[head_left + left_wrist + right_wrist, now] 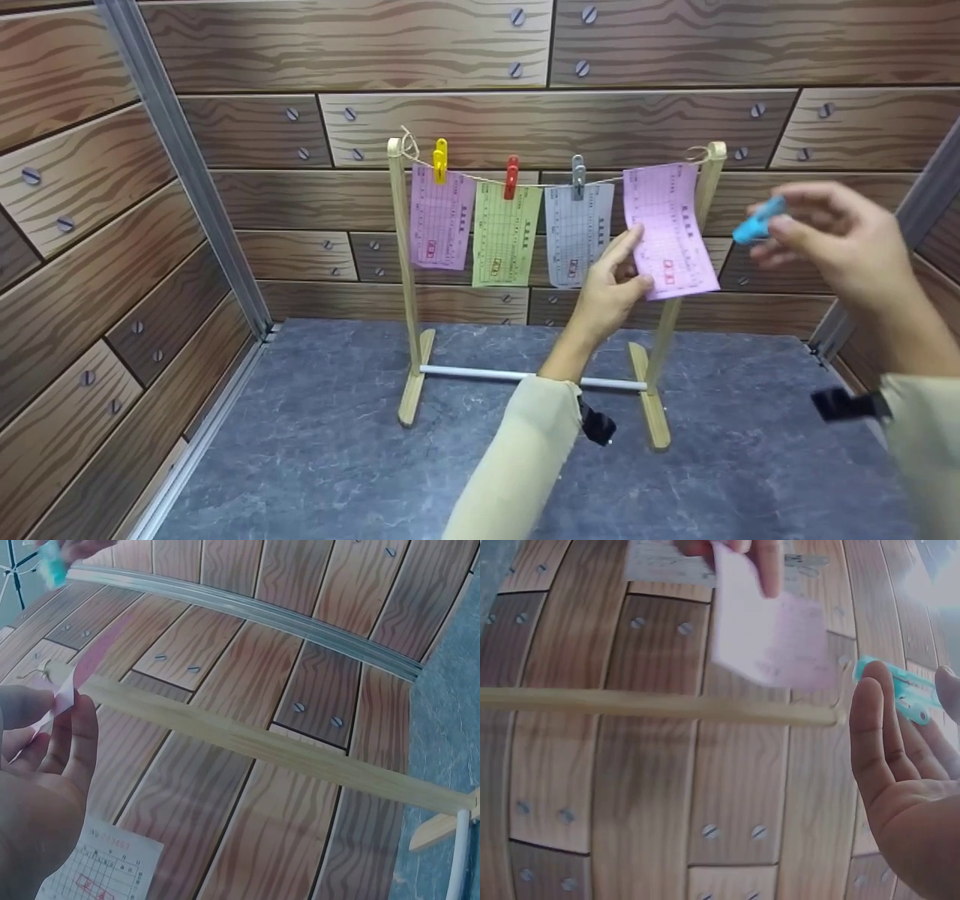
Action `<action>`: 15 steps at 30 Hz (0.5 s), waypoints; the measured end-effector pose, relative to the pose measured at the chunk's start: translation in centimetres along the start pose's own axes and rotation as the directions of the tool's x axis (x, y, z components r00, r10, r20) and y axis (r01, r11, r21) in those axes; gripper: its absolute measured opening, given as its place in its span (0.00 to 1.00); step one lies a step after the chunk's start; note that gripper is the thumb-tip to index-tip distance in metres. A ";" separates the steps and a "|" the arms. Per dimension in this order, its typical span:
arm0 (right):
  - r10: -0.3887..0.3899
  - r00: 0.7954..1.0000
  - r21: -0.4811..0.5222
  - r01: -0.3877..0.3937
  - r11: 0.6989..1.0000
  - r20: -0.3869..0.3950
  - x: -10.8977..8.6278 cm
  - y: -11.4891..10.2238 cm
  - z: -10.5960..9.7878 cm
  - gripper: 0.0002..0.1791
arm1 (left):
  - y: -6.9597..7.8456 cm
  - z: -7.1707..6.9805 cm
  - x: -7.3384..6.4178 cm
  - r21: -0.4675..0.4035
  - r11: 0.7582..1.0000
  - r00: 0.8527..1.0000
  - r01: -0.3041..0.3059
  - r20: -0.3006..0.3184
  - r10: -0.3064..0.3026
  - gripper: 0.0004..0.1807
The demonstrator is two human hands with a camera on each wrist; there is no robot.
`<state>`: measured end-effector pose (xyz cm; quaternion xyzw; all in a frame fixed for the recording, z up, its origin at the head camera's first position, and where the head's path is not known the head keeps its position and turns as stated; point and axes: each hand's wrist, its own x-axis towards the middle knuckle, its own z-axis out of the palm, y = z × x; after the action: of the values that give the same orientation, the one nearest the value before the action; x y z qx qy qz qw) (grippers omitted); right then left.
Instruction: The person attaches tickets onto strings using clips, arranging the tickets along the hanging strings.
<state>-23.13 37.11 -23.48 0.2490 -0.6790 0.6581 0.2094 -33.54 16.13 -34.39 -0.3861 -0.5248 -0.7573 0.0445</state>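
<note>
My left hand pinches a pink printed slip by its lower left side, in front of the right post. The slip's top edge overlaps the string in the head view, and no clip sits on it. Right of the post, my right hand holds a light blue clothespin between thumb and fingers, apart from the slip. In the right wrist view the clothespin lies across the fingers. Along the string hang another pink slip under a yellow clip, a yellow-green slip and a white slip.
A red clip and a grey clip hold the middle slips. The wooden stand has a left post, a right post and a white crossbar, on a dark grey tabletop. Wood-patterned walls surround it.
</note>
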 end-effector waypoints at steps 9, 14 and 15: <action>0.016 0.998 -0.505 -0.047 0.862 -0.065 4.7 -2.3 3.5 0.16 | 0.2 -0.1 0.1 -0.015 0.999 0.999 0.032 0.004 -0.032 0.38; -0.010 0.995 -0.727 -0.063 0.684 -0.096 7.1 -2.7 4.9 0.13 | 0.2 -0.3 0.1 -0.008 0.999 0.999 0.046 -0.008 -0.046 0.38; -0.028 0.995 -0.741 -0.055 0.669 -0.099 7.6 -2.6 5.2 0.12 | 0.1 -0.4 0.0 -0.004 0.999 0.999 0.047 -0.012 -0.047 0.38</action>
<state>-27.34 31.44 -16.98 0.1035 -0.8783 0.3382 0.3218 -33.72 15.78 -34.36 -0.3691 -0.5320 -0.7615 0.0293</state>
